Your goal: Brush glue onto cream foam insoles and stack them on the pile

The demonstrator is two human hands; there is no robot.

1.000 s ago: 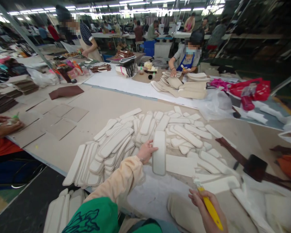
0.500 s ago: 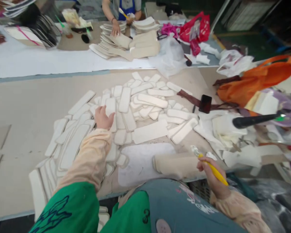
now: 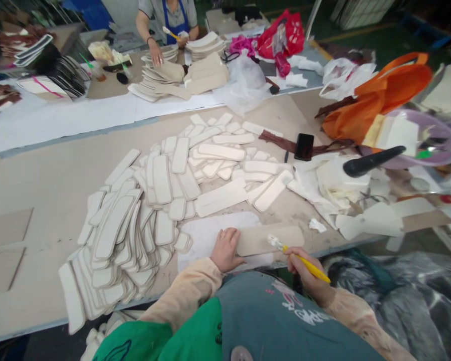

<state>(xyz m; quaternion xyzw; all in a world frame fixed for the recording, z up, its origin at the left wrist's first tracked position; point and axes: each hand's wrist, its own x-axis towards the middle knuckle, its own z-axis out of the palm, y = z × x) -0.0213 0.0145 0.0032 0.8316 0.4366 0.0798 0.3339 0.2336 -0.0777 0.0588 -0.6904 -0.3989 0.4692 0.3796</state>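
My left hand (image 3: pixel 224 249) lies with its fingers flat on the left end of a tan oblong strip (image 3: pixel 269 238), which rests on a white cloth (image 3: pixel 206 232) at the table's near edge. My right hand (image 3: pixel 301 266) is closed round a yellow-handled brush (image 3: pixel 299 257). The brush's pale tip touches the strip's near edge. To the left and behind spreads a big heap of white oblong pieces (image 3: pixel 161 195), overlapped in rows.
A black phone (image 3: pixel 303 146) and a dark brown strap (image 3: pixel 281 141) lie beyond the heap. Right of them are an orange bag (image 3: pixel 376 98), white scraps and a black handle (image 3: pixel 372 160). Across the table a person in a blue apron (image 3: pixel 169 15) works at stacked pieces.
My left hand has left the heap of white pieces and come back to the near edge, onto the tan strip. My right hand has brought the brush tip to the strip.
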